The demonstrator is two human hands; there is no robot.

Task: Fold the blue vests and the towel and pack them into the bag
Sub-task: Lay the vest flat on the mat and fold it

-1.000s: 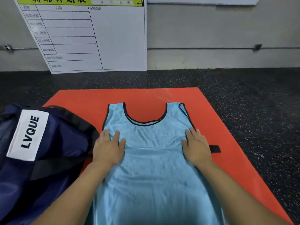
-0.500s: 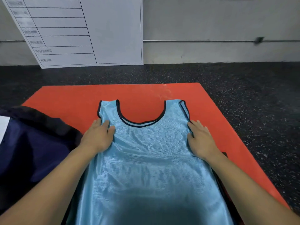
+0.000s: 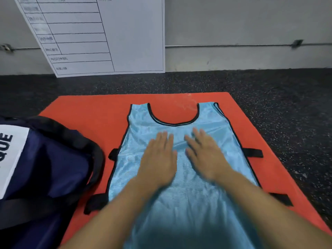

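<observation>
1. On the orange mat (image 3: 93, 112), a light-blue vest (image 3: 179, 203) lay spread flat, neck opening away from the person (black trim and side straps visible).
2. The left hand (image 3: 158, 159) rested palm-down on the vest's chest, fingers straight, grasping nothing.
3. The right hand (image 3: 204, 155) lay likewise just beside it, flat and released.
4. A navy bag (image 3: 50, 168) sat at the mat's left edge, near the vest.

vests: just one light blue vest (image 3: 179, 177), mid-frame
bags: one navy bag (image 3: 45, 168), left edge
mats: one orange mat (image 3: 89, 112)
hands: two, left hand (image 3: 158, 159), right hand (image 3: 204, 155)
boards: one whiteboard (image 3: 107, 33), upper left
black side tabs: four showing
</observation>
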